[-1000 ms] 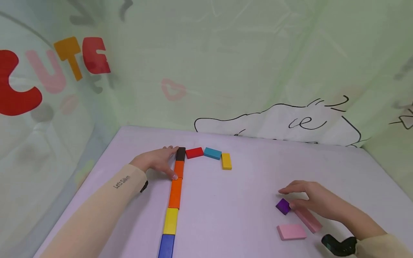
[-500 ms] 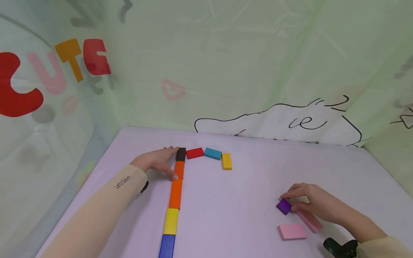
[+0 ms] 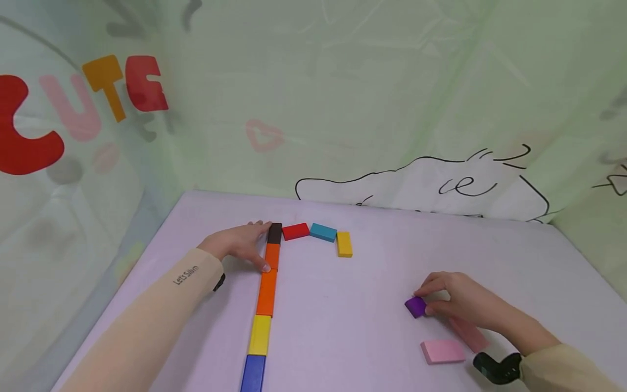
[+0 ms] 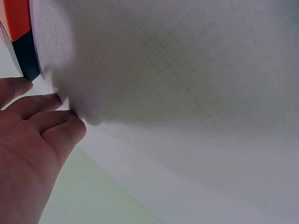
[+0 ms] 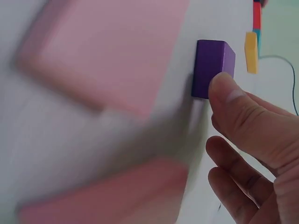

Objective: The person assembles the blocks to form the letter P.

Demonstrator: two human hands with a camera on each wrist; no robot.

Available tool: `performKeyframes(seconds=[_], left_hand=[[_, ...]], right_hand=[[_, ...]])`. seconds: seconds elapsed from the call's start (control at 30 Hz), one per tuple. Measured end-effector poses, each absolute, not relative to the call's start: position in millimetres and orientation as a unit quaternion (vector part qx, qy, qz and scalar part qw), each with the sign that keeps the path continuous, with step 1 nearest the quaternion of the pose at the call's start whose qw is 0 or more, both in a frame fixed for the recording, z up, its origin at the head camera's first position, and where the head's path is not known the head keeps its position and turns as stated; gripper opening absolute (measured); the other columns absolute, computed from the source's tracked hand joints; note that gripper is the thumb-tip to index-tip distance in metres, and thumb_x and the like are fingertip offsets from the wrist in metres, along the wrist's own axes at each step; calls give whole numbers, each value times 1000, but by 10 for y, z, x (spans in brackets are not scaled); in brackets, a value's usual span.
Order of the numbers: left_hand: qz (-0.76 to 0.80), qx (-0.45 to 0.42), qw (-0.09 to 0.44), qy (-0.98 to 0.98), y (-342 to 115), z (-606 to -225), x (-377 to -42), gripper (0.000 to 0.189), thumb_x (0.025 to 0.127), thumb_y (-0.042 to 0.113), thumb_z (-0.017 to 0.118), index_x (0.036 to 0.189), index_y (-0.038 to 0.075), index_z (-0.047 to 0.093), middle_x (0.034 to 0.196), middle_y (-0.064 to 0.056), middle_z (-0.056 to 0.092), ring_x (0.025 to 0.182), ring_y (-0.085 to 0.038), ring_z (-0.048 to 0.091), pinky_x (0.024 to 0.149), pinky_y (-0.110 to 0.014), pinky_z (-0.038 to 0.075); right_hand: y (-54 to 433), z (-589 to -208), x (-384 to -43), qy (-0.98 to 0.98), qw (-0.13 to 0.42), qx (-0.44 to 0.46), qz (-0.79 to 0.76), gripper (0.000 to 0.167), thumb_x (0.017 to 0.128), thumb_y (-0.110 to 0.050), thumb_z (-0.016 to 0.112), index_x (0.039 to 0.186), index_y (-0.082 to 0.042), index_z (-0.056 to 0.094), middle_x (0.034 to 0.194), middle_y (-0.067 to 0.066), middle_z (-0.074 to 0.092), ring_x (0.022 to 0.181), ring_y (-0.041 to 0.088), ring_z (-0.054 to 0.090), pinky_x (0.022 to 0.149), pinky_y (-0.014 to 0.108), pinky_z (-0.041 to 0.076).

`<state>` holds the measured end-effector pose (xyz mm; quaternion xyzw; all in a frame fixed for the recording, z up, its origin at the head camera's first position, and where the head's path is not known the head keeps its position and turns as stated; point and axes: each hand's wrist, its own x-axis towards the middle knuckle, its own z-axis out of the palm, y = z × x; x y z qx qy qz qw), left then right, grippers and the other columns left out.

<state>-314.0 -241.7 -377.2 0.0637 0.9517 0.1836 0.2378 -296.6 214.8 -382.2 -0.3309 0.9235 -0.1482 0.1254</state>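
Note:
In the head view my left hand point(image 3: 235, 244) lies against the left side of a row of blocks. One finger touches the black block point(image 3: 275, 233) at the far end, and the thumb meets the row where an upper orange block point(image 3: 272, 256) joins a longer orange block point(image 3: 266, 292). My right hand point(image 3: 460, 296) pinches a small purple block point(image 3: 415, 307) between thumb and finger. The right wrist view shows the thumb on one face of that purple block point(image 5: 209, 67). Below the right hand are a pink block point(image 3: 443, 352) and a partly covered second pink block point(image 3: 468, 333).
Toward the viewer the row continues with a yellow block point(image 3: 259, 335) and a blue block point(image 3: 253, 373), cut off by the frame. From the black block, a red block point(image 3: 296, 231), a teal block point(image 3: 323, 232) and a short yellow block point(image 3: 344, 244) curve right.
My right hand has closed its fingers on the purple block and shifted it left and slightly away, off the end of the pink block. The left hand has stayed in place.

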Motion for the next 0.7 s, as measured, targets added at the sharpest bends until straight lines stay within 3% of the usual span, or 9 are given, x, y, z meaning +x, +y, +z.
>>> performKeyframes(seconds=[0.1, 0.3, 0.7], left_hand=[[184, 67, 238, 951, -2428, -3772, -3140, 106, 84, 36, 83, 164, 7, 19, 170, -20, 18, 158, -41, 15, 128, -58, 18], [186, 64, 241, 950, -2449, -3771, -3131, 106, 84, 36, 83, 164, 6, 19, 170, -21, 18, 158, -42, 14, 128, -58, 18], [188, 64, 238, 951, -2455, -3792, -3144, 107, 84, 37, 83, 164, 8, 19, 170, -20, 18, 159, -41, 14, 128, -58, 18]], right_hand=[[1997, -3832, -2988, 918, 116, -343, -159, 25, 81, -20, 85, 105, -16, 82, 102, -12, 72, 96, 12, 69, 85, 32, 59], [1598, -3796, -3055, 921, 151, -315, -173, 27, 81, -18, 86, 107, -11, 81, 101, -7, 72, 97, 17, 68, 88, 41, 60], [930, -3841, -3172, 922, 155, -298, -191, 29, 83, -14, 84, 110, -5, 79, 102, 2, 75, 97, 18, 69, 89, 38, 60]])
